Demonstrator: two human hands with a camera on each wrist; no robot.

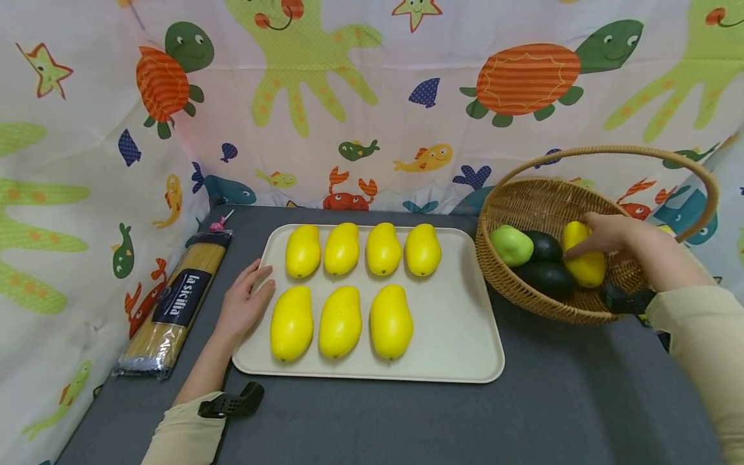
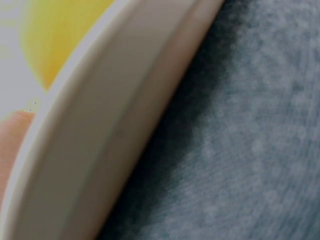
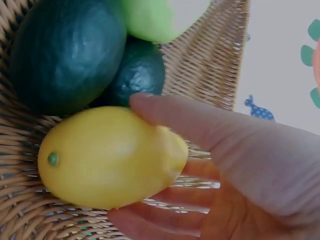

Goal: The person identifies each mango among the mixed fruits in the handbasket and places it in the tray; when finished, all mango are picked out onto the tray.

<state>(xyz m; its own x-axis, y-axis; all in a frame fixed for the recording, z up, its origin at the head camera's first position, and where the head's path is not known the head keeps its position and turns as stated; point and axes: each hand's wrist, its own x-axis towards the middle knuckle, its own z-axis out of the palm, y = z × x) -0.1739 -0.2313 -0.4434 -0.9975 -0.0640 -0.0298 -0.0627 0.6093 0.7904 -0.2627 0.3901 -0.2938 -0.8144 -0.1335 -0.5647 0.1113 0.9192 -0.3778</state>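
Observation:
My right hand [image 1: 610,236] is inside the wicker basket [image 1: 540,310] and holds a yellow mango [image 3: 105,160], thumb on one side and fingers round the other. Beside that mango lie two dark green avocados [image 3: 70,55] and a light green fruit [image 1: 511,245], perhaps a pear or an apple. On the left, my left hand [image 1: 247,300] rests on the rim of the cream tray [image 1: 453,323], its fingers fairly straight. Yellow mangoes stand on the tray in two rows: several at the back, and three in front, one of them the left mango [image 1: 292,323].
A pack of spaghetti [image 1: 174,303] lies left of the tray, with a pink-wrapped lollipop [image 1: 218,224] behind it. The basket's tall handle [image 1: 610,150] arches over its opening. A printed curtain [image 1: 372,84] hangs behind the grey tabletop [image 1: 360,420].

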